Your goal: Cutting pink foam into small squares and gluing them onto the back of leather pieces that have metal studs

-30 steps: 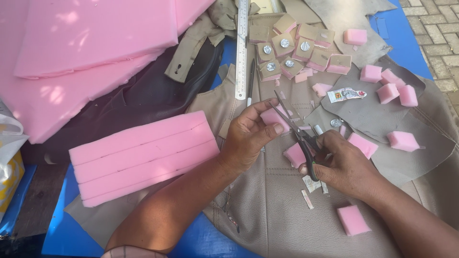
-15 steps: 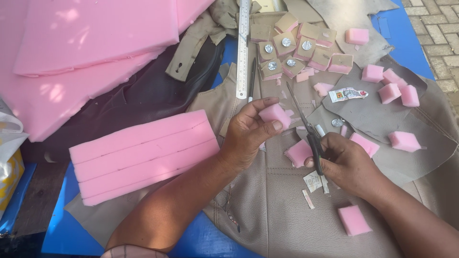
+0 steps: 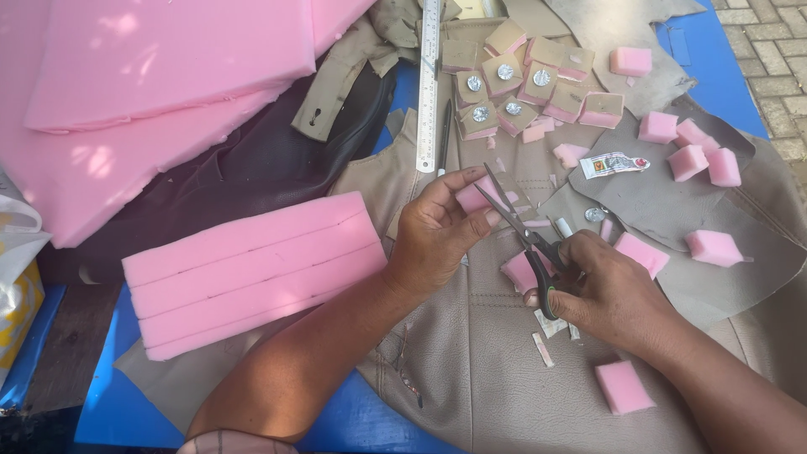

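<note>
Foam block point(image 3: 472, 198) between scissors point(image 3: 525, 240), ruler point(image 3: 429, 84).

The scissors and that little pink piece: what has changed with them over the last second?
The left hand lifted the small pink foam piece slightly off the leather. The scissors in the right hand swung up, and their open blades now meet the piece's edge. Both grips stayed the same. The stacked foam slabs, the metal ruler and the scattered foam cubes did not move.

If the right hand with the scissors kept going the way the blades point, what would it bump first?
Probably the small pink foam piece pinched in the left hand. The scissors in the right hand point up-left at it, blades open.
</note>
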